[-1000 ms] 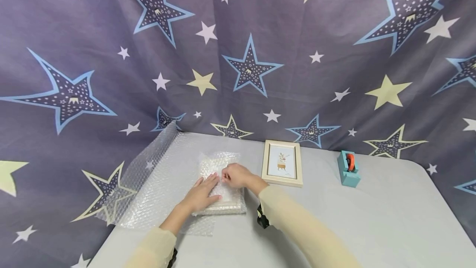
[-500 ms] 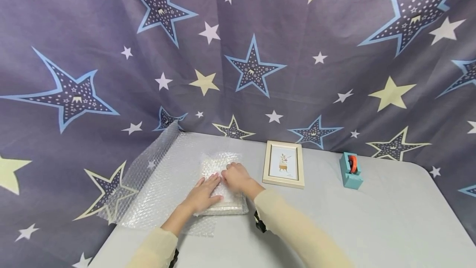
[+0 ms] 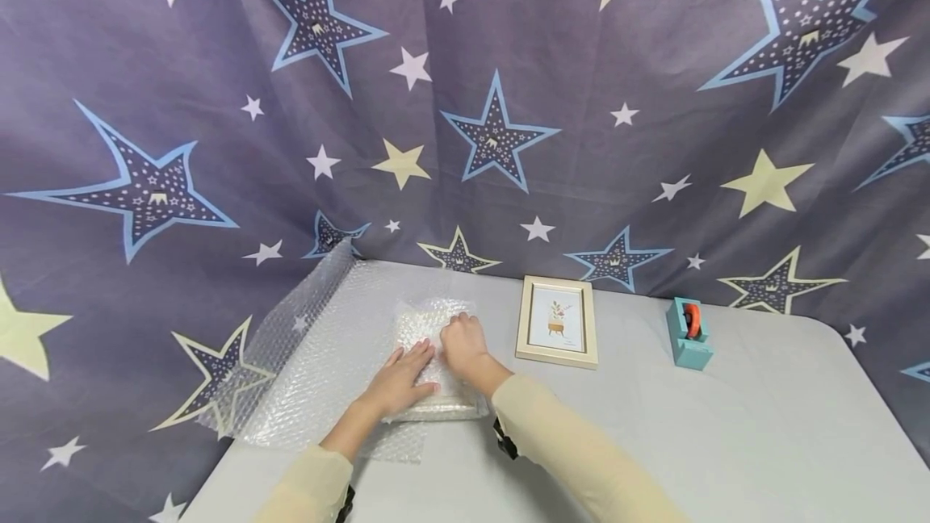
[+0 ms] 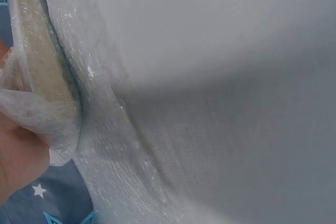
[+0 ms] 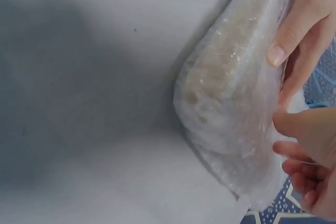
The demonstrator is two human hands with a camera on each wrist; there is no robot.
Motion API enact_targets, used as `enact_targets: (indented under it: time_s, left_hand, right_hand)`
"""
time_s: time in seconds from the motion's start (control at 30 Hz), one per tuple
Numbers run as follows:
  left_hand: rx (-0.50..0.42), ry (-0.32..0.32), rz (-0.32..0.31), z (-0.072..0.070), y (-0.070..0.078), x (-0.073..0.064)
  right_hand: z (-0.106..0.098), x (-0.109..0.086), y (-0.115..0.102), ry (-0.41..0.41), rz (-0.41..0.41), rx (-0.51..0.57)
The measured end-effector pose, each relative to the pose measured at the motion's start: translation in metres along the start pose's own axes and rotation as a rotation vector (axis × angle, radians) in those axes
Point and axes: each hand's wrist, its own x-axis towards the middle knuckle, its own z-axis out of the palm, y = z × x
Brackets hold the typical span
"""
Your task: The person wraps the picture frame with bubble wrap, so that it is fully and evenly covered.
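Because the wrap seems apt to spring loose, the bubble-wrapped bundle (image 3: pixel 423 324) is kept flat on the table (image 3: pixel 726 434) by the left hand (image 3: pixel 395 384), whose fingers are laid out apart across its upper face. The right hand (image 3: pixel 462 347) is set beside it on the same face with fingers curled; whether the wrap is pinched there or only pressed cannot be told. By such a placing, the bundle is probably steadied by one hand while its covering is worked by the other. Through the plastic, a pale, stiff-edged thing is shown, but it cannot be clearly made out. At the left, the loose bubble wrap sheet (image 3: pixel 312 374) is spread, perhaps so as to be within reach. Beyond the right hand, a picture frame (image 3: pixel 555 323) is laid face up, and a tape dispenser (image 3: pixel 688 345) is stood farther right, presumably out of the way.
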Motion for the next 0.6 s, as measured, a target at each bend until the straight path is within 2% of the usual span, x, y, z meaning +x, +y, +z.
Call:
enact_targets:
  time_s: [0.17,0.33,0.43,0.6]
  left_hand:
    - [-0.002,-0.005,-0.004,0.004,0.0,-0.001]
    - [-0.007,0.012,0.019,0.008,0.001,-0.003]
    - [-0.009,0.024,0.024,0.006,0.0,-0.002]
    - [0.007,0.015,0.016,0.003,-0.003,0.001]
  right_hand:
    - [-0.002,-0.007,0.014,0.039,0.086,0.129]
    - [-0.003,-0.022,0.033,0.175,0.098,0.284]
    - [-0.005,-0.033,0.038,0.212,0.009,0.322]
    - [-0.001,-0.053,0.031,0.129,-0.277,0.334]
